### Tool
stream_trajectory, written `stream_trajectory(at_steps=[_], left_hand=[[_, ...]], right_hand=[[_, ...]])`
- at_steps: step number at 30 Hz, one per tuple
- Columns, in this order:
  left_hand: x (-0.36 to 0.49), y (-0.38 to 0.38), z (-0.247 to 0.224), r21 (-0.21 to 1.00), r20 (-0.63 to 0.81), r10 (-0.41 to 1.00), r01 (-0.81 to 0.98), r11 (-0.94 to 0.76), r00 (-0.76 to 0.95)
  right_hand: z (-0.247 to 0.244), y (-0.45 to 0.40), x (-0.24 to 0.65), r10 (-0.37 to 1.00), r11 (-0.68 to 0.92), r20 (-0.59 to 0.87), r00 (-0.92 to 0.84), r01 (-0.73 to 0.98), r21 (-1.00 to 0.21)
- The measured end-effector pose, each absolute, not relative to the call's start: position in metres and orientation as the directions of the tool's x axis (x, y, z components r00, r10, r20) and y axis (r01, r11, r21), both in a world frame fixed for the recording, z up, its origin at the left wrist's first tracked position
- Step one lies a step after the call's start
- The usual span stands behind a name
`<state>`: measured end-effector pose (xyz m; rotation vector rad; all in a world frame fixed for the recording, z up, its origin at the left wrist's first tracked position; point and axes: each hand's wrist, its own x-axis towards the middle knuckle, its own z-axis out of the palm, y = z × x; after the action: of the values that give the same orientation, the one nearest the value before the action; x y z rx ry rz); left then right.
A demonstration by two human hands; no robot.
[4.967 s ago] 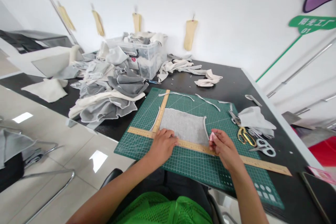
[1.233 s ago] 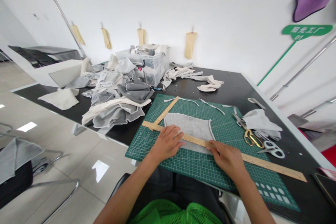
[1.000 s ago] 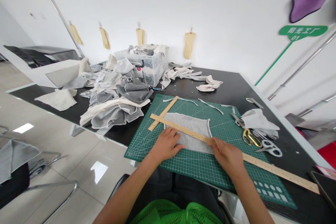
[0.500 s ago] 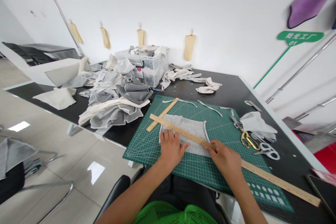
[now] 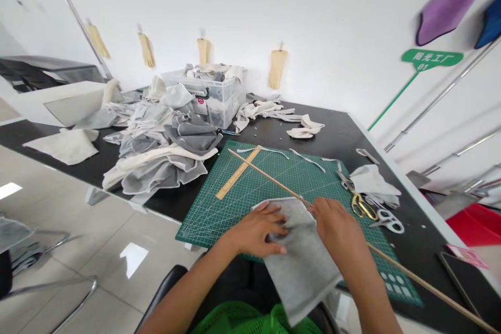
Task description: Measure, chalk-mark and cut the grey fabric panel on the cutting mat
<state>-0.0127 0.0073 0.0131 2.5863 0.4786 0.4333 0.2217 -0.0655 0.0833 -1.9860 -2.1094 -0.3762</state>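
Cloth (image 5: 309, 271) is draping off mat (image 5: 199, 219), prob. light & limp, best taken by corners, L hand (image 5: 256, 230) spreading on it, R hand (image 5: 337, 224) gripping long ruler (image 5: 274, 180).

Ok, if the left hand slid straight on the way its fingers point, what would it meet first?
Probably the right hand, across the grey cloth that the left hand rests on; depth is unclear.

Long ruler (image 5: 270, 178), barrier across mat (image 5: 299, 173)
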Motion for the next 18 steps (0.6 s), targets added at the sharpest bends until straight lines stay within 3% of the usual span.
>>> stream_trajectory(at_steps=[4,8,11,13,15,18], left_hand=[[-0.016,0.012,0.013,0.492,0.283,0.38,0.207,-0.846,0.88],[-0.012,0.005,0.003,0.256,0.387,0.442,0.367,-0.894,0.809],[-0.007,-0.005,-0.005,0.043,0.523,0.388,0.431,-0.901,0.759],[-0.005,-0.009,-0.005,-0.027,0.618,0.353,0.468,-0.883,0.702],[-0.005,-0.01,-0.002,-0.002,0.651,0.401,0.53,-0.848,0.644],[-0.005,-0.005,0.005,0.124,0.546,0.566,0.609,-0.783,0.617]], right_hand=[[0.085,-0.056,0.216,0.982,0.167,0.141,-0.129,0.94,-0.298],[0.073,-0.044,0.217,0.978,0.188,0.021,-0.208,0.831,-0.524],[0.061,-0.037,0.219,0.971,0.196,0.0,-0.24,0.791,-0.579],[0.053,-0.034,0.22,0.959,0.217,-0.02,-0.284,0.775,-0.593],[0.045,-0.03,0.221,0.946,0.231,-0.046,-0.32,0.769,-0.596],[0.037,-0.026,0.222,0.938,0.248,-0.057,-0.341,0.781,-0.573]])
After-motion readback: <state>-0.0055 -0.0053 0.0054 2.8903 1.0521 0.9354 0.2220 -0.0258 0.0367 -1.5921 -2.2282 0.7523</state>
